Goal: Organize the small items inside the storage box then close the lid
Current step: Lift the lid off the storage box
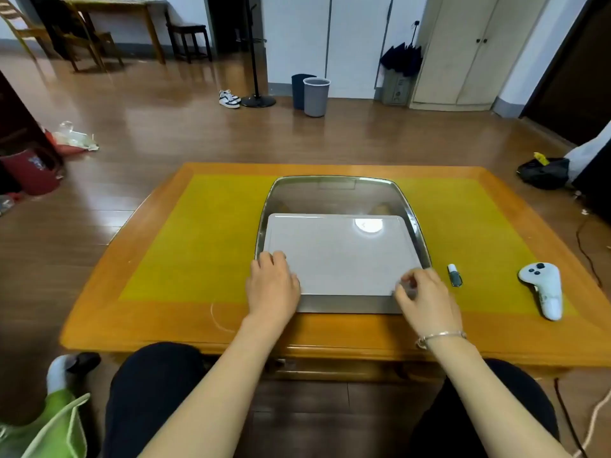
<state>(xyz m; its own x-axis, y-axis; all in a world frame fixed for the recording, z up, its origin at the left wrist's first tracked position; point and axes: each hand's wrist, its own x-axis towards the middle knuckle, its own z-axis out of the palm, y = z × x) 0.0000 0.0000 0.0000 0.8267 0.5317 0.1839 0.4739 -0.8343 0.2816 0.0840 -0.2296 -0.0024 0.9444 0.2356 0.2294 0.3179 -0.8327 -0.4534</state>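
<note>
Light, stiff, slick storage box (pixel 340 256); best held at near corners. Left hand (pixel 272 285) resting flat; right hand (pixel 426 299) pinching near-right corner.

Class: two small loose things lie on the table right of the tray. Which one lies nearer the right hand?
The small dark bottle with the white cap, just beyond the right hand; the white controller lies farther right.

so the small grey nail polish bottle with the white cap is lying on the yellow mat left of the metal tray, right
Not quite. The head view shows the small grey nail polish bottle with the white cap lying on the yellow mat right of the metal tray, not left.
</note>
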